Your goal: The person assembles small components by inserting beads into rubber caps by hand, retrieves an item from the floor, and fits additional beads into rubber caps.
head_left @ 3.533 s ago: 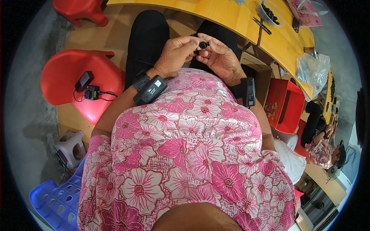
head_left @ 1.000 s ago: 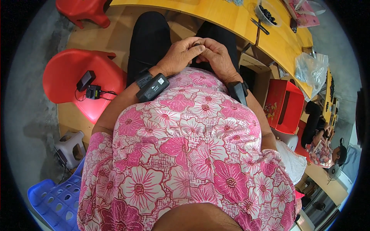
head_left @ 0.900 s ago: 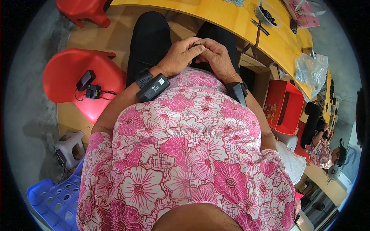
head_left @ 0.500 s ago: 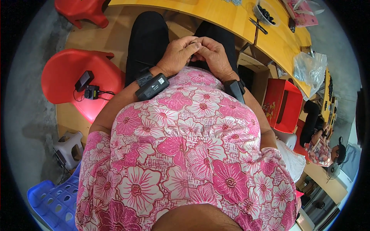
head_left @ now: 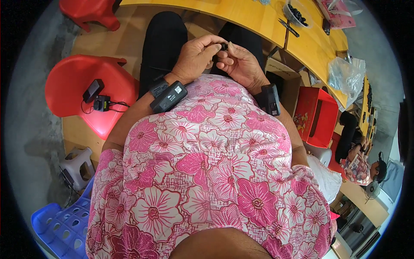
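Between my two hands, above my lap, is a small round black piece [head_left: 224,46], too small to name more exactly. My left hand [head_left: 197,55] pinches it between thumb and forefinger. My right hand [head_left: 240,60] meets it from the other side, thumb and fingertip against it and the other fingers curled in. Fingers cover part of the piece. A dark band with a black box [head_left: 169,96] is strapped to my left wrist, and a similar black box [head_left: 270,100] to my right.
Ahead curves a yellow table [head_left: 241,16] with a clear bowl of black pieces [head_left: 296,16], tweezers [head_left: 289,28] and a plastic bag [head_left: 345,77]. A red chair [head_left: 64,86] holding small devices stands left. An open red box [head_left: 317,117] is at right; farther off sits another person [head_left: 359,164].
My hands have come slightly apart and turned, so the black piece now shows between the fingertips. Before, it was mostly hidden by the closed fingers.
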Motion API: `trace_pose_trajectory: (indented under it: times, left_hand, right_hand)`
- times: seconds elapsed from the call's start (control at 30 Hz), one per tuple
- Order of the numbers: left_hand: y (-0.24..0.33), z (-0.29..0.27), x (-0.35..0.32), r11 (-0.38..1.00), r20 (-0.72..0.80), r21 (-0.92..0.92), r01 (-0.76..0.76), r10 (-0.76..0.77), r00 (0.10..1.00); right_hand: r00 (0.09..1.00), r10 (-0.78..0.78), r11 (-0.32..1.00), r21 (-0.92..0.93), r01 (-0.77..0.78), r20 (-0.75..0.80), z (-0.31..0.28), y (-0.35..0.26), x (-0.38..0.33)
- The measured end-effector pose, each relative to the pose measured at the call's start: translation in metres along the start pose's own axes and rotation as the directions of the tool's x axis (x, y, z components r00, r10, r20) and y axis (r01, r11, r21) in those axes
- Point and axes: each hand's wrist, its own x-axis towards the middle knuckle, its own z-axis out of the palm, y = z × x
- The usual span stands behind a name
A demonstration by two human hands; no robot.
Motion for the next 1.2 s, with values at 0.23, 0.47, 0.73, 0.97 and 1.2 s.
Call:
trace_pose_trajectory:
  times: [0.23, 0.47, 0.73, 0.97, 1.2]
  left_hand:
    - [0.005, 0.001, 0.001, 0.976, -0.007, 0.189, -0.107, 0.111, 0.994]
    - [0.000, 0.004, 0.001, 0.967, -0.070, 0.159, -0.200, 0.213, 0.975]
    - [-0.002, 0.004, -0.002, 0.970, -0.104, 0.164, -0.179, 0.197, 0.975]
    - [-0.003, 0.008, 0.001, 0.999, -0.066, -0.043, -0.027, 0.024, 0.998]
    - [0.002, 0.004, -0.001, 0.986, 0.097, 0.140, 0.093, -0.107, 0.990]
  right_hand:
    - [1.000, 0.027, 0.998, 0.058, -0.028, 0.012, -0.007, 0.000, -0.001]
    - [0.998, 0.064, 0.994, 0.090, -0.062, -0.016, -0.012, 0.002, -0.001]
    - [0.991, 0.078, 0.995, -0.055, -0.085, -0.110, -0.002, 0.002, -0.004]
    - [0.998, 0.016, 0.985, -0.170, -0.025, -0.054, -0.005, 0.002, -0.002]
    - [0.980, -0.162, 0.688, -0.726, 0.025, -0.120, 0.013, 0.012, -0.005]
